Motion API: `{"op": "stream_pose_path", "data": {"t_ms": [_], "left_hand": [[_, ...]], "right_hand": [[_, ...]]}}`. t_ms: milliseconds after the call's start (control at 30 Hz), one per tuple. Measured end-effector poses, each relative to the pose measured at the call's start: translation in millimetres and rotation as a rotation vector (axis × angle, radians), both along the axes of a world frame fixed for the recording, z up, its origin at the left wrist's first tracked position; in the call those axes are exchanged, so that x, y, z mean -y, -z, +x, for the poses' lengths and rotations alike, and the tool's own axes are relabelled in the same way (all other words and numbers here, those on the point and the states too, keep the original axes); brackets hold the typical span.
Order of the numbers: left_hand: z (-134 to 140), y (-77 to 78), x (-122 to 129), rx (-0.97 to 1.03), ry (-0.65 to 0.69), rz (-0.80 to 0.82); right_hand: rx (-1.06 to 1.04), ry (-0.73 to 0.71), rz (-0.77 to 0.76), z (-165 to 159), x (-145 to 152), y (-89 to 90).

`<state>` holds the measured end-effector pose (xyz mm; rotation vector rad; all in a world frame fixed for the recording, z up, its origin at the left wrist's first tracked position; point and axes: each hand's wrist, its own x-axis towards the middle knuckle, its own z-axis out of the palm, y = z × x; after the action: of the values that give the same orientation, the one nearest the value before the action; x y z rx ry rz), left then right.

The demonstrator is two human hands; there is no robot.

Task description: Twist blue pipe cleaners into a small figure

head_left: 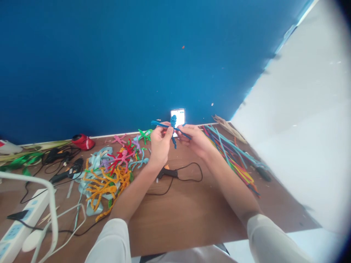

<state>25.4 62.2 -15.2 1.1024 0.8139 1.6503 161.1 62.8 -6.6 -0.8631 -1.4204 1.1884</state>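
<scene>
Above the far part of the table, both hands work on a blue pipe-cleaner figure [173,120] with a coiled upper part and several loose strands. My left hand [161,142] pinches it at its middle between thumb and fingers, and strands stick out leftward past the fingers. From the other side, my right hand [193,137] closes its fingers on a blue strand. Behind the figure a lit phone [180,116] leans upright against the blue wall. Below the hands lies a black glue gun [168,172] with its cord looped to the right.
Finished-looking pipe-cleaner figures, orange [105,188], pink [123,157] and green [144,136], lie piled at left on pale blue ribbon [94,160]. Loose pipe cleaners [227,146] lie at right. A white power strip [23,219], cords and a red roll [83,141] occupy the left side.
</scene>
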Motion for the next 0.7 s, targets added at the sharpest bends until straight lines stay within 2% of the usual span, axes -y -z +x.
{"op": "stream_pose_path", "data": {"t_ms": [67,100,133,167,233,333,367,433,500,600,700], "left_hand": [[-1,-1.2,1,-0.001,0.012,0.008],[-2,-1.6,0,0.003,0.022,-0.006],[-3,-1.8,0,0.008,0.037,-0.029],[-5,-1.8,-1,0.011,0.054,-0.057],[-7,-1.3,-3,0.014,0.085,-0.111],[-8,0.1,-6,0.025,0.105,-0.153],[-8,0.6,-6,0.030,0.108,-0.160],[-8,1.7,-8,0.034,0.127,-0.174],[-8,2.8,-9,0.031,0.148,-0.180],[-8,3.7,-10,0.029,0.165,-0.178],[-6,2.9,-8,0.038,0.154,-0.158]], "right_hand": [[-0.086,-0.177,-0.184,2,-1,-0.5],[-0.129,-0.203,-0.232,3,-2,0.0],[-0.155,-0.173,-0.227,5,-4,0.9],[-0.142,-0.090,-0.158,7,-6,2.1],[-0.014,0.144,0.087,13,-9,4.5],[0.333,0.497,0.581,25,-13,7.5],[0.459,0.558,0.740,29,-13,8.3],[0.667,0.577,0.996,37,-15,9.7],[0.792,0.537,1.139,43,-16,10.6],[0.803,0.464,1.165,42,-15,10.3],[0.626,0.343,0.972,31,-9,7.3]]}}
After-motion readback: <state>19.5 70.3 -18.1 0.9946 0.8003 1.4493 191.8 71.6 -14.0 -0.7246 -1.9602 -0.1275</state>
